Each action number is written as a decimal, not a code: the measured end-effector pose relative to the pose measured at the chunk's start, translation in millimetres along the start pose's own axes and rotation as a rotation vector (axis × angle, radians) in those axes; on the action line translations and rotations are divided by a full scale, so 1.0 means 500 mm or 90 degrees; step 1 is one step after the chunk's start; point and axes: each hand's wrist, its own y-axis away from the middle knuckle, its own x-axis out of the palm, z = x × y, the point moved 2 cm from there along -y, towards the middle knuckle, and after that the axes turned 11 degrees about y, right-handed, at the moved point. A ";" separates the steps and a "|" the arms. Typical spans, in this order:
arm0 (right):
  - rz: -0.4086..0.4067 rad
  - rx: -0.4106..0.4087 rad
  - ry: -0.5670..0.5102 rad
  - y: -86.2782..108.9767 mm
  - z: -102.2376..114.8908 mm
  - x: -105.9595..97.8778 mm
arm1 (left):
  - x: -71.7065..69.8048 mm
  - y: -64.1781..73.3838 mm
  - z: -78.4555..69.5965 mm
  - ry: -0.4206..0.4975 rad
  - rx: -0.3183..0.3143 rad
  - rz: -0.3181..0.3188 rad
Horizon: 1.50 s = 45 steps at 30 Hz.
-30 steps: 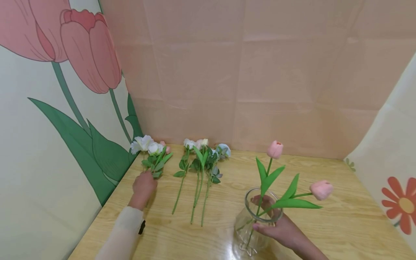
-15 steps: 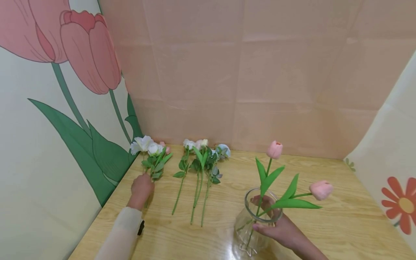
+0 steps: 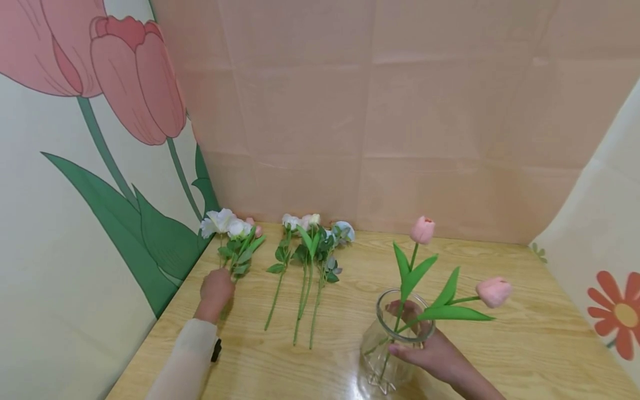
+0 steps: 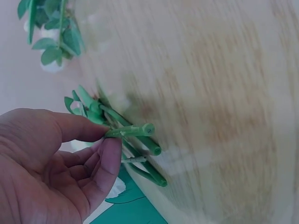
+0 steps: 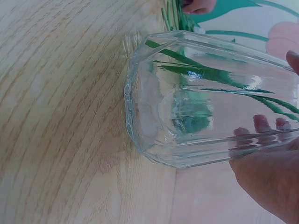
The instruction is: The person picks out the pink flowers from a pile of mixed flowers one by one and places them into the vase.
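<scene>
My left hand (image 3: 217,290) is at the left pile of artificial flowers, below the white blooms (image 3: 227,223). In the left wrist view, its thumb and forefinger pinch a green flower stem (image 4: 128,131) near its cut end; which bloom it bears I cannot tell. Several other stem ends (image 4: 156,179) lie just beyond. With my right hand (image 3: 440,355) I grip a clear glass vase (image 3: 372,347) around its upper side. Two pink tulips stand in it, one tulip (image 3: 423,230) upright, the other tulip (image 3: 494,292) leaning right. Their stems (image 5: 196,72) show through the glass.
Between my hands lies a second group of flowers (image 3: 311,250), with white, cream and pale blue blooms toward the back wall and stems toward me. A wood-grain table (image 3: 525,333) carries everything. A tulip-printed sheet (image 3: 100,222) borders it at left, a pinkish-brown sheet (image 3: 400,111) behind.
My left hand has drawn slightly back toward me and left, uncovering a bit more of the stems. The right hand, vase and tulips have stayed in place.
</scene>
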 end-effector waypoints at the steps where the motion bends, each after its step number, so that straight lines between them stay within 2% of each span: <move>1: 0.000 0.000 -0.001 0.000 0.000 0.000 | -0.002 0.001 -0.002 0.000 0.004 -0.004; 8: 0.002 -0.035 -0.006 0.002 0.002 0.001 | -0.013 0.006 -0.012 -0.026 0.049 -0.054; 11: -0.002 -0.034 -0.007 0.001 0.000 0.002 | -0.019 0.007 -0.025 -0.032 0.065 -0.068; 14: 0.000 -0.035 -0.004 0.001 0.000 0.002 | -0.027 0.010 -0.048 -0.023 0.063 -0.068; 20: 0.003 0.006 0.006 0.000 0.000 0.000 | -0.026 0.014 -0.099 0.007 0.061 -0.073; 25: 0.007 0.009 0.006 -0.002 0.000 -0.001 | -0.021 0.024 -0.139 0.003 0.110 -0.105; 28: 0.008 0.007 0.004 -0.001 0.001 0.000 | -0.020 0.029 -0.160 -0.007 0.115 -0.114; 32: 0.007 0.009 0.005 0.000 0.001 -0.001 | -0.013 0.034 -0.184 0.011 0.108 -0.097; 34: 0.008 0.009 0.003 0.000 0.000 -0.001 | -0.008 0.036 -0.195 0.010 0.118 -0.094; 41: 0.011 0.014 0.006 -0.001 -0.003 0.000 | 0.018 0.048 -0.223 -0.001 0.176 -0.126; 45: 0.008 0.014 0.008 -0.002 -0.004 0.000 | 0.037 0.047 -0.235 -0.004 0.189 -0.129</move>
